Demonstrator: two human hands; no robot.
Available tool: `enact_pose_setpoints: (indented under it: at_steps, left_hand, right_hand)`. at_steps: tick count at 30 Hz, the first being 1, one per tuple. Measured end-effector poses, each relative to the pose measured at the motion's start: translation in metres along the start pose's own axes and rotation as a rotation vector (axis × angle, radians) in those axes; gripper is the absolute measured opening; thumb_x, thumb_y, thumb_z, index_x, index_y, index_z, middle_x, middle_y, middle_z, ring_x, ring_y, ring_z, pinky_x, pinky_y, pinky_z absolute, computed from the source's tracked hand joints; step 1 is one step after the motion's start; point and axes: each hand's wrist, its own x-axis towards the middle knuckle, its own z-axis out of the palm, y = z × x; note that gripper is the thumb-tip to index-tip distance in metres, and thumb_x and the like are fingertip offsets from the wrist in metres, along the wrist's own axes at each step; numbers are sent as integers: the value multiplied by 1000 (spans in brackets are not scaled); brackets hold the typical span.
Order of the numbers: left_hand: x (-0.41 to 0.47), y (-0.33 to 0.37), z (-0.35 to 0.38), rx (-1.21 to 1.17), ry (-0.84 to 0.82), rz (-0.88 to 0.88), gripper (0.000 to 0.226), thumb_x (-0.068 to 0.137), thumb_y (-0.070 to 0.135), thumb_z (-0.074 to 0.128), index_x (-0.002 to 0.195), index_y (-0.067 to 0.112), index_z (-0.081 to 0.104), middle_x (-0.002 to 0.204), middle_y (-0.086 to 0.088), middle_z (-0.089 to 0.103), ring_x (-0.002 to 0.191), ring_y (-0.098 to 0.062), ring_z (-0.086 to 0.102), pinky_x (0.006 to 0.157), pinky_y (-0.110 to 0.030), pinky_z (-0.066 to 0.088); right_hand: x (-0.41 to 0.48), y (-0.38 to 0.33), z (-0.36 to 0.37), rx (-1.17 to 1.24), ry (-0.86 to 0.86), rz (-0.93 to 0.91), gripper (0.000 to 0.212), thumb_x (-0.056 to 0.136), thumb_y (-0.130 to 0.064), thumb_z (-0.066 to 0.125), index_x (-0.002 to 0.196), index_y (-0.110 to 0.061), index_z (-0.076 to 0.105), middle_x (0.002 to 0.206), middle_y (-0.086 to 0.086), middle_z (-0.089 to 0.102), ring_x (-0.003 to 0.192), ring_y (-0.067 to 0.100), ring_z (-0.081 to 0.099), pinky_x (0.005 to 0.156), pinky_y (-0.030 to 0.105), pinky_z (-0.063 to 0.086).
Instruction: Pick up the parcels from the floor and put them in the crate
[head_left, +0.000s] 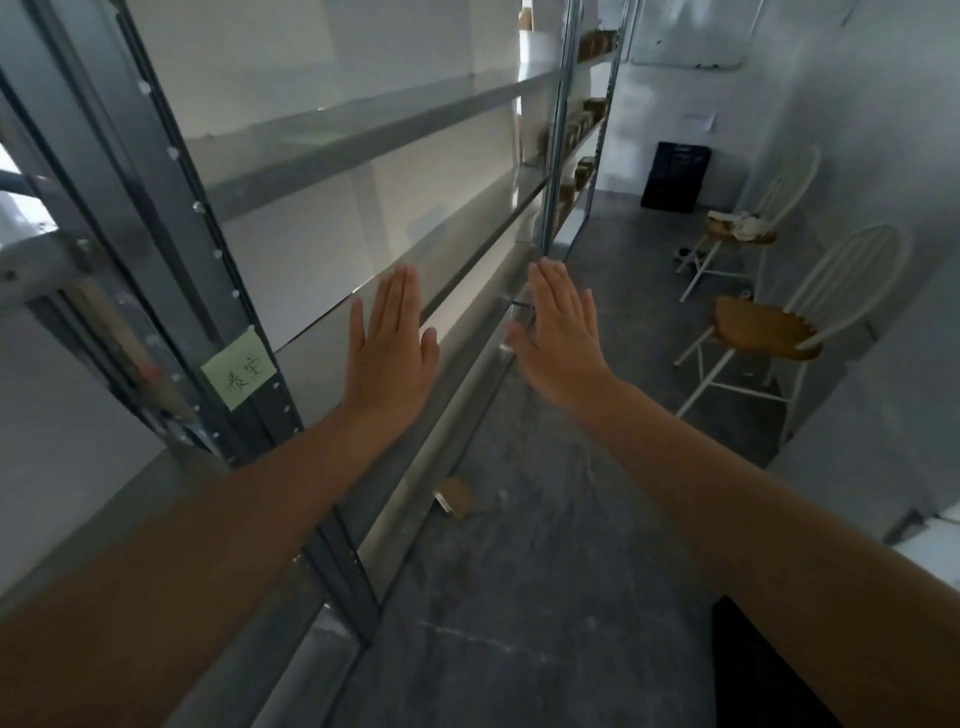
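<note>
Left hand (389, 343) and right hand (558, 338) are raised side by side, apart, backs toward the camera; fingers straight and together, flat, nothing held in either. One parcel (456, 498), brown cardboard, small and flat with a pale edge, lies on the mottled grey concrete floor (545, 545) at the foot of the shelving (363, 135), below the left hand. The shelving is grey metal; perforated uprights, smooth bare decks; a pale green paper note (239, 371) is stuck to one upright. The crate (675, 176), black and rectangular, stands at the far wall, well apart from the parcel. Two white spindle-back chairs (769, 327) with round wooden seats stand to the right.
</note>
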Motion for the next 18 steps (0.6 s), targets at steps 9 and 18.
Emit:
enact_pose_setpoints:
  at_steps: [9, 18]
  left_hand:
    - [46, 0, 89, -21, -60, 12, 63, 104, 25, 32, 156, 9, 2, 165, -4, 2, 152, -18, 1, 122, -45, -1]
    - [119, 31, 206, -15, -210, -92, 62, 104, 25, 31, 157, 10, 1, 165, -5, 3, 152, -17, 1, 123, -47, 3]
  right_hand:
    - [42, 81, 60, -1, -96, 144, 66, 102, -30, 38, 157, -11, 6, 165, 4, 2, 151, 17, -6, 119, 40, -10]
    - [117, 190, 122, 60, -233, 131, 67, 103, -32, 38, 157, -11, 4, 165, 2, -2, 151, 14, -8, 121, 41, -9]
